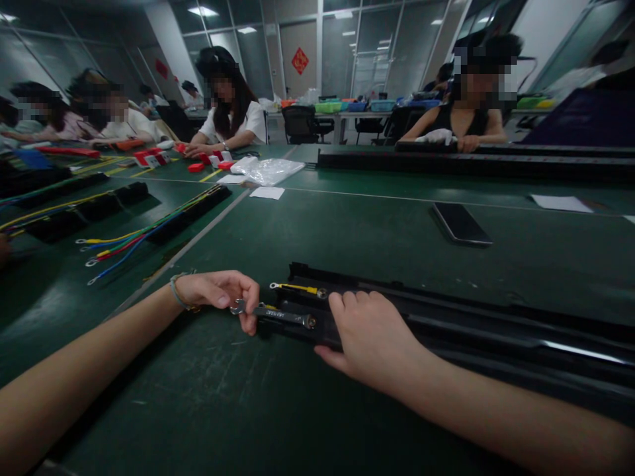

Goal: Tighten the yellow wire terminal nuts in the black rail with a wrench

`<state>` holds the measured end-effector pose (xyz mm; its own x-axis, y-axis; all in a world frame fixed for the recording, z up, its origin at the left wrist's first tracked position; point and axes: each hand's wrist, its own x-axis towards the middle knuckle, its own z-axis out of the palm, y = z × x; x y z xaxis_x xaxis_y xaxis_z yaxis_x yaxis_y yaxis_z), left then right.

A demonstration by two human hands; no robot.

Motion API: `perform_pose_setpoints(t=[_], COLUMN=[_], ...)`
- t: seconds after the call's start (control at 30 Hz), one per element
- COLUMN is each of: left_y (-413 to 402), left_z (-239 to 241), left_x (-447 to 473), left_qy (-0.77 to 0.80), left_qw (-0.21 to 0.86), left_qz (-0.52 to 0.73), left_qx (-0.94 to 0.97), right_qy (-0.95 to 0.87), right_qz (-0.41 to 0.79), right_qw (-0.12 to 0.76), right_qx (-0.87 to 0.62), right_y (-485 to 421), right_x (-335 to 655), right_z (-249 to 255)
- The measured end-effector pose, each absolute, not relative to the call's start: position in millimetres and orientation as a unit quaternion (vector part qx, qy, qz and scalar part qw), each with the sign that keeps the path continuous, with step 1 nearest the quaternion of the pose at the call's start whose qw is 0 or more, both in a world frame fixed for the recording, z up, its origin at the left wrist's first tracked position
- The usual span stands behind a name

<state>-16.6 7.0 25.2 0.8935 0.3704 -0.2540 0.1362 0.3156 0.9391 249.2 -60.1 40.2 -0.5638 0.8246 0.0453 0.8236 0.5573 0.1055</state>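
Note:
My left hand [221,294] pinches the end of a small metal wrench [278,315], which lies across the left end of a long black rail [476,324] on the green table. The wrench's far end sits on a fitting at the rail's front edge. My right hand [372,337] rests on top of the rail, fingers curled over it, pressing it down. A yellow wire with a ring terminal [295,287] lies along the rail's left end, just behind the wrench. A bracelet circles my left wrist.
A dark phone [460,223] lies on the table beyond the rail. Black rails with coloured wire bundles [124,244] sit to the left. White paper [266,192] and a plastic bag [272,170] lie further back. Several people work at the far side.

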Motion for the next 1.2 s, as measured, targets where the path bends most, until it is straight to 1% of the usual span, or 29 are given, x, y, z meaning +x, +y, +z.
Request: perform_pose_setpoints(t=[0.17,0.57,0.83,1.03,1.2], left_y=[5.9,10.4,9.7,9.8,10.9], left_z=[26.3,16.0,15.8,17.4,18.3], left_x=[-16.3,-18.0,-15.1,-17.2,-21.0], left_qy=[0.208,0.193,0.187,0.189,0.174], left_qw=[0.789,0.802,0.818,0.814,0.813], left_qz=[0.047,0.133,0.145,0.128,0.071], left_qx=[0.576,0.55,0.524,0.533,0.551], right_qy=[0.884,0.884,0.883,0.884,0.883], right_qz=[0.059,0.053,0.058,0.059,0.049], right_qw=[0.006,0.011,-0.004,0.001,0.014], right_qx=[0.464,0.465,0.465,0.463,0.467], right_y=[-60.1,-60.5,-61.0,-60.6,-60.8], right_x=[250.4,250.1,249.7,249.6,249.7], right_z=[39.1,40.1,39.1,40.3,42.2])
